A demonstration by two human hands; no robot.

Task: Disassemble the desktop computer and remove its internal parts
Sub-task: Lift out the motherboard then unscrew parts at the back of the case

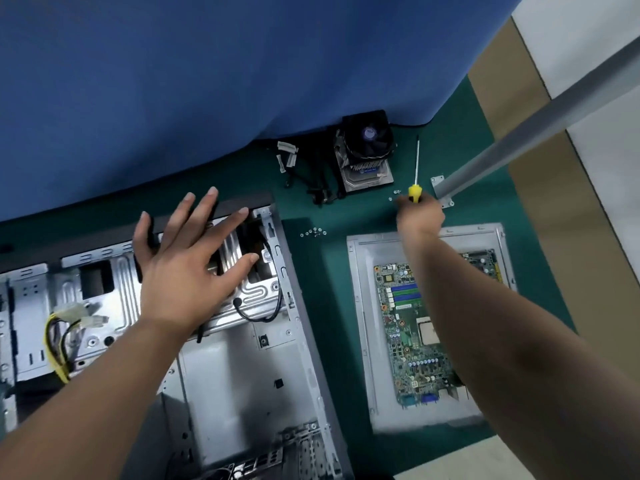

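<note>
Two hands are at work over a green counter. The left hand hovers with fingers spread and straight above the drive-bay end of the open computer case, holding nothing; whether it touches the metal beneath cannot be told. The case lies on its side at the left of the counter, its long axis running from near the viewer away toward the blue curtain, with the dark front bezel at the far end and the perforated rear panel at the near edge. Inside it, a bundle of yellow and black cables with white connectors sits at the left, and a black cable loops beside the bay.

The right hand is curled around the yellow handle of a screwdriver, whose shaft points away from the viewer toward the curtain, almost upright in the picture. Just beside the handle lie a few small screws; another cluster of screws lies between the case and the side panel.

On the right, the motherboard rests on a grey metal side panel, long axis also running near to far, with blue memory slots toward the far end. Farther back, a heatsink with fan sits on a drive, loose black cables beside it.
</note>
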